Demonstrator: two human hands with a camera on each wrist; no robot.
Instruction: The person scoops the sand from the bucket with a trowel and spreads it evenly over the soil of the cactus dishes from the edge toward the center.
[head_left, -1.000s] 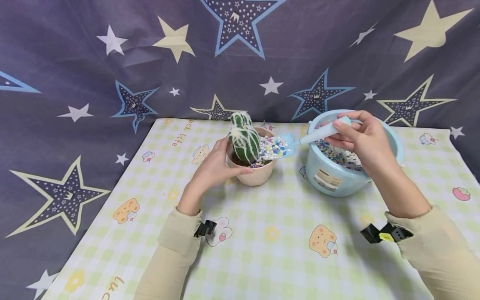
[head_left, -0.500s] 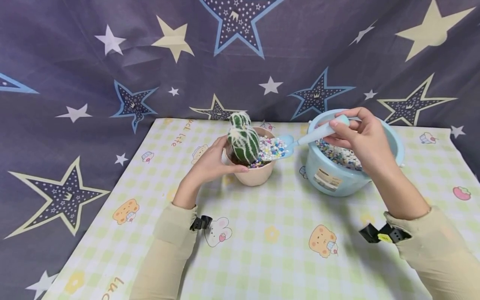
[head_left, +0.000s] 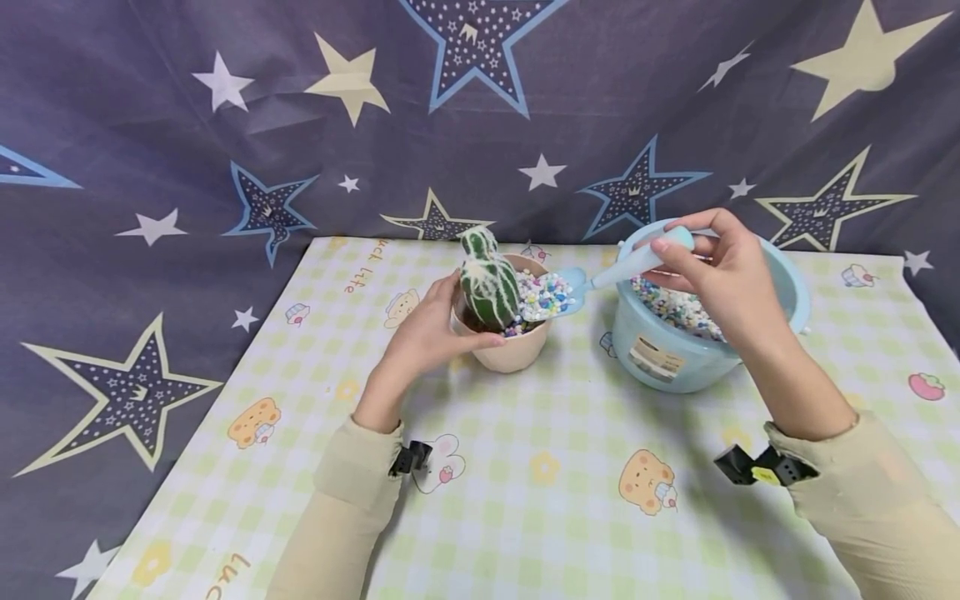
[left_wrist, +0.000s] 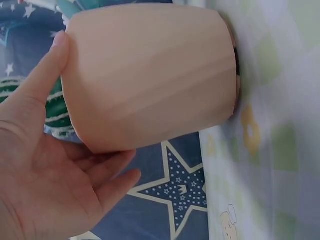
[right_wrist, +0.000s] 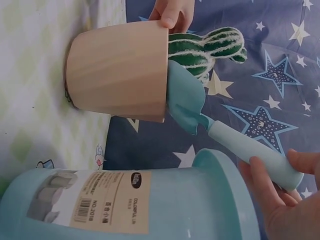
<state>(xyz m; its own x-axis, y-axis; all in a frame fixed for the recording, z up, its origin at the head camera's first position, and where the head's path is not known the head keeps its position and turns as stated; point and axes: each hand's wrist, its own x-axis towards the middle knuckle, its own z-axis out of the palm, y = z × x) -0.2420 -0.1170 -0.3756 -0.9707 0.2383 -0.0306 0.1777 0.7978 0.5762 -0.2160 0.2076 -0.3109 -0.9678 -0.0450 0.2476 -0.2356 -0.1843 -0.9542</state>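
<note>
A green cactus with white fuzzy ribs stands in a peach-coloured flower pot. My left hand grips the pot from its left side, thumb at the rim in the left wrist view and fingers against the wall. In my right hand, thumb and fingers pinch the handle end of a light blue trowel. Its blade lies over the pot's right rim, tilted down towards the cactus, loaded with small multicoloured pebbles. More pebbles show in the pot under the blade.
A light blue bucket holding more coloured pebbles stands right of the pot, below my right hand. The checked tablecloth covers the table, and a star-patterned curtain hangs behind its back edge.
My right hand has shifted slightly up and left, raising the trowel's handle and pushing its blade a little farther over the pot. My left hand stays on the pot.
</note>
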